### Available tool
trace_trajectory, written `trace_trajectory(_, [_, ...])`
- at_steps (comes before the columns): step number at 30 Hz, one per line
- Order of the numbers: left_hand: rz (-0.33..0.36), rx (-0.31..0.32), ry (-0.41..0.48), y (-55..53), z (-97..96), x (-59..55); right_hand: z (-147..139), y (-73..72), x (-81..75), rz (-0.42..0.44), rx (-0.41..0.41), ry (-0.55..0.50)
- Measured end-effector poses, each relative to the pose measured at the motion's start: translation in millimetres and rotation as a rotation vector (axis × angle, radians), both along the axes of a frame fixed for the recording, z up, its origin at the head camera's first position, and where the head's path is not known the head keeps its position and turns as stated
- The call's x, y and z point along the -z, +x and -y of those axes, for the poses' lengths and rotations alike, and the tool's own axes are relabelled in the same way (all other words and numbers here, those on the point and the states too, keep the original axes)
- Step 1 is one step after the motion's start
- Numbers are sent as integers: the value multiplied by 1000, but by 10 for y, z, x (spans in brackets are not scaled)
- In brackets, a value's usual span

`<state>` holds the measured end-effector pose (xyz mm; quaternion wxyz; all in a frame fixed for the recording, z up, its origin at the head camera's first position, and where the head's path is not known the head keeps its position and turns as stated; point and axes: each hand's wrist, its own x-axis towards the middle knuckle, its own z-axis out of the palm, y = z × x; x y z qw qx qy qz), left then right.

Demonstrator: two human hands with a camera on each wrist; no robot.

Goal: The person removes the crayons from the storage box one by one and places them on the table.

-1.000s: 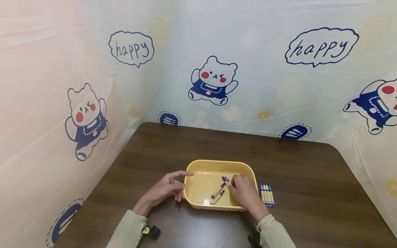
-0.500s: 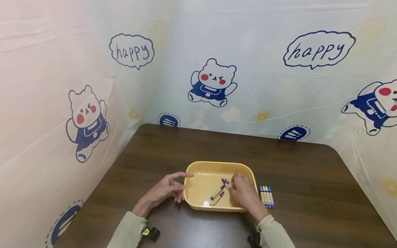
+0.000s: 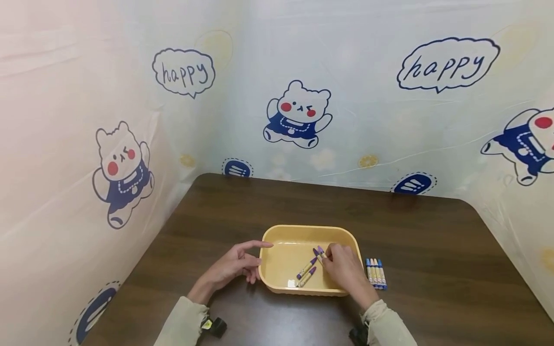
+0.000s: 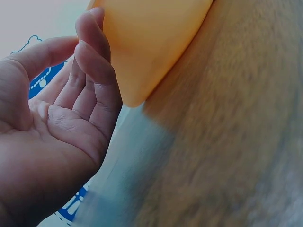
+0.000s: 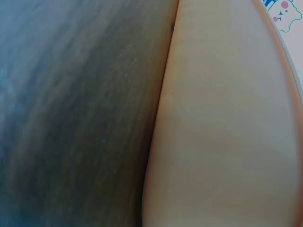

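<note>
A yellow plastic bin (image 3: 277,269) stands on the table. My left hand (image 3: 233,264) holds its left rim, index finger reaching over the edge and thumb against the outside. In the left wrist view, the left hand (image 4: 71,104) has bent fingers beside the bin wall (image 4: 147,47). Inside the bin's right half, my right hand (image 3: 346,271) pinches purple-tipped crayons (image 3: 321,252); its back hides the fingertips. Two more crayons, an upper one (image 3: 307,268) and a lower one (image 3: 307,277), lie just left of it. The right wrist view shows only the bin's outer wall (image 5: 213,118) and the table.
Several crayons (image 3: 376,274) lie side by side in a row on the table, just right of the bin. Dark wooden tabletop (image 3: 233,206) surrounds the bin. A printed curtain (image 3: 368,120) with bear drawings encloses the table at the back and sides.
The head view has shifted slightly. Both hands keep nearly the same places at the bin, with only small movement of the right fingers at the crayons.
</note>
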<state>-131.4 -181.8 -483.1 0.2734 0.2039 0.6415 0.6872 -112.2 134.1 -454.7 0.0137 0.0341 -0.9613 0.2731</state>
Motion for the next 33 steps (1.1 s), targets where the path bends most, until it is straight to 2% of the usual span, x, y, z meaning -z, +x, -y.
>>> trace_trajectory(10, [-5, -14, -11, 8, -13, 7, -11, -4, -66, 16, -7, -80])
trace_trajectory(14, [-1, -15, -14, 8, -13, 3, -40, -7, -132, -17, -29, -105])
trace_trajectory(21, [4, -12, 4, 10, -17, -9, -111, -18, -250, -111, -58, -279])
trace_trajectory(28, [13, -13, 8, 7, -18, -5, -156, 4, -381, -54, -72, -435])
trace_trajectory(33, [18, -23, -2, 21, -1, -1, -178, 37, -451, -58, -75, -482])
